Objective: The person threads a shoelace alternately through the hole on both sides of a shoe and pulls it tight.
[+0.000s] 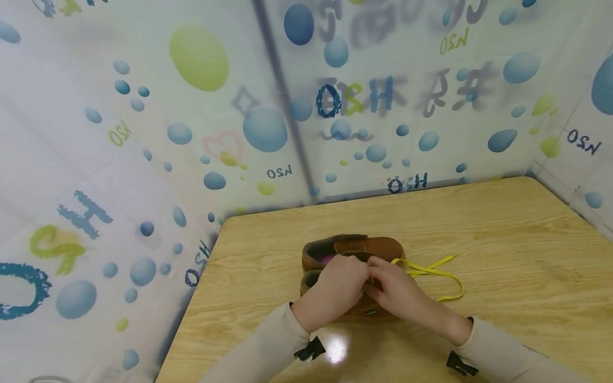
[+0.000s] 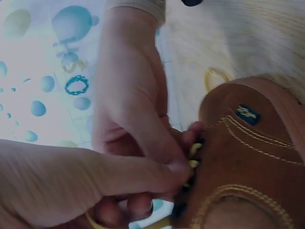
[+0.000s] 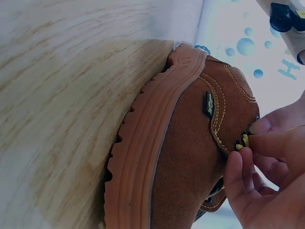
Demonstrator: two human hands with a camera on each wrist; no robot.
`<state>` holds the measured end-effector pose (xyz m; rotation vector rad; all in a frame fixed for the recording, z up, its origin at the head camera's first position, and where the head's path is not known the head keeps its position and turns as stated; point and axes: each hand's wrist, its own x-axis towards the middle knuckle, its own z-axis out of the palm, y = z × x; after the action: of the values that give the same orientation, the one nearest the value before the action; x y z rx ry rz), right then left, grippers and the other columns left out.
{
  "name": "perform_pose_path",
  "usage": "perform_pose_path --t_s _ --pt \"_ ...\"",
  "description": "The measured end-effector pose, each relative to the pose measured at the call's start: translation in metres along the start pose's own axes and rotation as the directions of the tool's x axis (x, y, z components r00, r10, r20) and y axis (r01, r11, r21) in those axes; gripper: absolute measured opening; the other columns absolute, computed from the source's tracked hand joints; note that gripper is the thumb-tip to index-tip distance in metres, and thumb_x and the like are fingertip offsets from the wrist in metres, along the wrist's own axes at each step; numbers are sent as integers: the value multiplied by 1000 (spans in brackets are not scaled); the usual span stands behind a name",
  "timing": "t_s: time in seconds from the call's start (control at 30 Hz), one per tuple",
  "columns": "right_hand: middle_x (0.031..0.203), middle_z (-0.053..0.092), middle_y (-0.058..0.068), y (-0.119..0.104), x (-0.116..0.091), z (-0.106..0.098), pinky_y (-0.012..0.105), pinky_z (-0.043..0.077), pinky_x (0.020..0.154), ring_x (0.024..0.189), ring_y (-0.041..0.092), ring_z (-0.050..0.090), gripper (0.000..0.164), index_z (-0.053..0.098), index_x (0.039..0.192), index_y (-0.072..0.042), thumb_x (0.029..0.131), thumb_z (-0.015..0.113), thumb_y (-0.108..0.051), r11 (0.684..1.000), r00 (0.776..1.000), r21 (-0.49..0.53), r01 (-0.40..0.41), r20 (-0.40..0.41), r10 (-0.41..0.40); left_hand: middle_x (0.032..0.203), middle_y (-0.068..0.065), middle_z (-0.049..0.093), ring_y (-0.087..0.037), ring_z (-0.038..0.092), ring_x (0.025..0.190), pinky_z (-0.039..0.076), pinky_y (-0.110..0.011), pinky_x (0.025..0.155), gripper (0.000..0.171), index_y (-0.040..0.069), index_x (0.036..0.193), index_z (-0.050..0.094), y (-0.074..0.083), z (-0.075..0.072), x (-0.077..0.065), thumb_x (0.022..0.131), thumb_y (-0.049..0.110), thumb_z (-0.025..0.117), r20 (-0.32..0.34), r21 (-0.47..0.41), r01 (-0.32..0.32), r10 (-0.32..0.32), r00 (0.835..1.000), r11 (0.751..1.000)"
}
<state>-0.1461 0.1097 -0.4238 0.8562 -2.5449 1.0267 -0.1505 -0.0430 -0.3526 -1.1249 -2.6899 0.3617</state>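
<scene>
Two brown shoes are sitting side by side on a pale wooden table [image 1: 507,266], around the lower middle of the head view. The near shoe [image 1: 371,314] is the one getting all the attention, and it's mostly hiding under the hands; the far shoe [image 1: 385,247] is peeking out just above it.

The left hand [image 1: 341,282] is curling its fingers into a tight pinch on the yellow lace [image 1: 429,270], basically no gap. In the left wrist view a strand is running out from under that hand at the bottom of the frame. The right hand [image 1: 395,284] is pinching right beside it, thumb and fingers drawn close at the lace by the eyelets. Can't tell if it's also catching the shoe's edge, fingertips are covering that bit.

Loose lace is trailing out to the right of the shoes, crossing itself and curving round. In the right wrist view the near shoe is showing its chunky sole [image 3: 138,148] and a little dark tag [image 3: 209,104], while yellow lace is poking through eyelets by the fingertips, right of centre.
</scene>
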Motion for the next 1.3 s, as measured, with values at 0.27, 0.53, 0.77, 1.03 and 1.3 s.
perform_pose_path --t_s 0.27,0.53,0.77,1.03,1.3 --pt "84 56 -9 5 -2 1 18 44 63 72 0 47 12 73 86 -19 88 73 -7 995 999 84 -45 13 44 77 4 52 -11 45 64 34 -19 53 56 18 84 59 -7 21 -12 63 66 77 -123 -29 255 -256 959 967" --pt "83 58 -11 6 -6 0 18 44 60 71 -3 47 17 73 85 -22 85 75 -6 991 997 132 1 -78 10 47 11 27 -3 27 38 16 -17 35 63 21 57 40 -9 38 -25 71 77 65 -39 -234 394 -413 910 889" --pt "85 61 -11 7 -7 1 20 45 63 74 -3 50 20 72 86 -21 84 74 -2 988 997 154 -7 -78 19 73 6 67 0 52 57 43 -17 52 31 16 82 65 -19 50 -22 79 42 82 141 -747 325 -340 930 580" --pt "82 63 -8 7 -9 0 20 46 54 64 -4 51 19 62 94 -16 87 73 -3 968 991 221 -117 -39 129 88 1 72 -2 59 75 48 -19 65 25 13 89 67 -17 58 -20 79 28 84 147 -867 280 -325 934 413" --pt "77 61 -8 7 -9 1 20 43 51 59 -4 48 20 59 91 -15 86 73 -1 969 991 219 -116 -40 128 91 -2 73 3 63 72 51 -17 64 20 11 92 69 -24 62 -24 85 28 79 138 -916 223 -258 956 334"
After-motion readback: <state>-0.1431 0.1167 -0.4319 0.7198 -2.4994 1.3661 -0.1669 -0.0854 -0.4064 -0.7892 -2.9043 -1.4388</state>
